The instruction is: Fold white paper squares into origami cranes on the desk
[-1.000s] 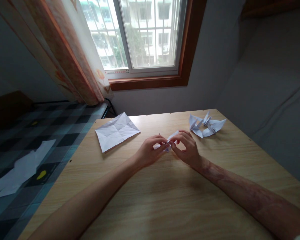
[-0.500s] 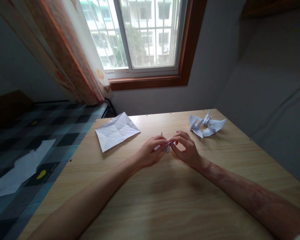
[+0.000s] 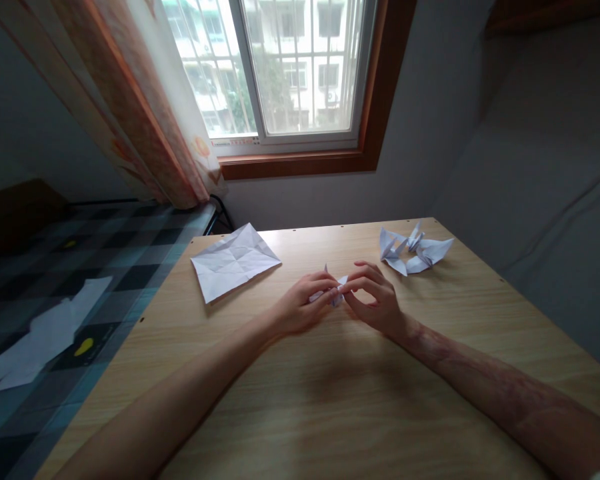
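Both hands meet over the middle of a light wooden table (image 3: 330,400). My left hand (image 3: 300,308) and my right hand (image 3: 375,301) pinch a small, partly folded white paper piece (image 3: 336,291) between their fingertips, just above the tabletop. Most of the piece is hidden by my fingers. A creased white paper sheet (image 3: 234,261) lies flat to the left of my hands. Folded white paper cranes (image 3: 414,248) rest at the far right of the table.
A window (image 3: 290,67) with a wooden frame and a patterned curtain (image 3: 145,113) stand behind the table. To the left is a checked bed cover (image 3: 95,267) with white papers (image 3: 40,337) on it. A grey wall runs along the right.
The long paper flap that stuck out above my right fingers has been folded in. The piece now looks more compact, and my fingertips sit closer together on it.
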Available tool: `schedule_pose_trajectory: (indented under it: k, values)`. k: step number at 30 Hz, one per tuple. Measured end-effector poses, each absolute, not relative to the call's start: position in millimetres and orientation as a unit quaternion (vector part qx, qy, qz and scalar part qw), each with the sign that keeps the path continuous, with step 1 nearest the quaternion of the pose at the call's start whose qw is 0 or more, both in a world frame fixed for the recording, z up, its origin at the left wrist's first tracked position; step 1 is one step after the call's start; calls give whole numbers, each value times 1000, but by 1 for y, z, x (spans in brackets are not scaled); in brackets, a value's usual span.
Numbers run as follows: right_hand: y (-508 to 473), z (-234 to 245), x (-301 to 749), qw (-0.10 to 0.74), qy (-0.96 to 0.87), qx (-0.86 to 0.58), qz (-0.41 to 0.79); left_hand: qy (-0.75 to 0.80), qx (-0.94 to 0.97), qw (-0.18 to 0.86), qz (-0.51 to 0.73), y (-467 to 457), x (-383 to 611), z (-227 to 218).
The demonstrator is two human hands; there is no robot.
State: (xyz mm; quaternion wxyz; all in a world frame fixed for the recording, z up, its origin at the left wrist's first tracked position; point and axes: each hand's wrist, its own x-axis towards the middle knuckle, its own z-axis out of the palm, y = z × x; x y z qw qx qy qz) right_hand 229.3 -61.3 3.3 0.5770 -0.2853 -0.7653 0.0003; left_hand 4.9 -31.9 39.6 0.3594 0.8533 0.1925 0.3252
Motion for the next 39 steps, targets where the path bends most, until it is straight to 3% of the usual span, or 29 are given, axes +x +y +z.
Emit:
schedule_pose_trajectory:
  k: [16, 32, 35, 39]
  values:
    - [-60, 2, 231, 571, -764, -299, -37, 209, 801, 372, 419, -41, 11, 37]
    - [-60, 4, 226, 551, -769, -322, 16, 207, 821, 301, 439, -31, 6, 26]
    - [-61, 3, 225, 549, -762, -343, 22, 214, 840, 259, 427, -29, 4, 24]
    - [-61, 5, 224, 551, -756, -352, 8, 239, 875, 121, 402, -32, 2, 25]
